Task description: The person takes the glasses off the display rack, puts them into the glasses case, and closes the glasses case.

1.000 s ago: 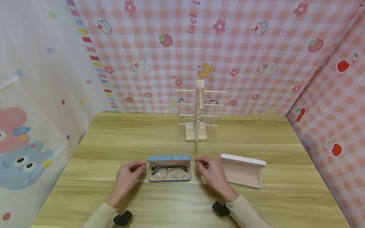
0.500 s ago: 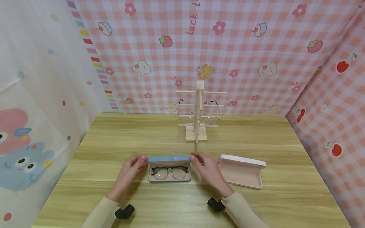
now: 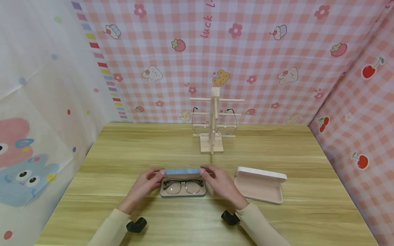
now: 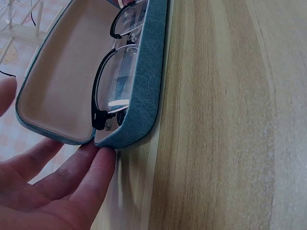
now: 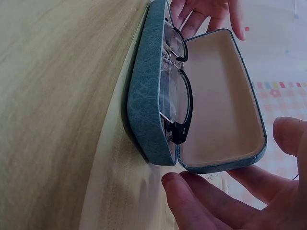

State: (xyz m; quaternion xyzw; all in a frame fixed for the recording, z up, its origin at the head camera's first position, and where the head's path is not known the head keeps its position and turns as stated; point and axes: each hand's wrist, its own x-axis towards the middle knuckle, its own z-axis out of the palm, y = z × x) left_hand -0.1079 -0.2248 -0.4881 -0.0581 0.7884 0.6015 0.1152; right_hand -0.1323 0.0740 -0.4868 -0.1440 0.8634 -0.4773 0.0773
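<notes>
Apparently, we are at the step of taking hold of the raised lid (image 3: 183, 172) of the blue case (image 4: 148, 91), which lies on the counter (image 3: 191, 218) between the left hand (image 3: 146, 181) and the right hand (image 3: 221, 182). On both hands the fingers are extended and spread at the case ends, the thumbs apart from the lid. We think the next move calls for gentle, equal pressure from both sides. The outside looks leather-like and finely veined, with rounded corners; the lining seems smooth, beige. Inside, we see glasses (image 3: 183, 186) with black upper rims and thin metallic lower ones.
</notes>
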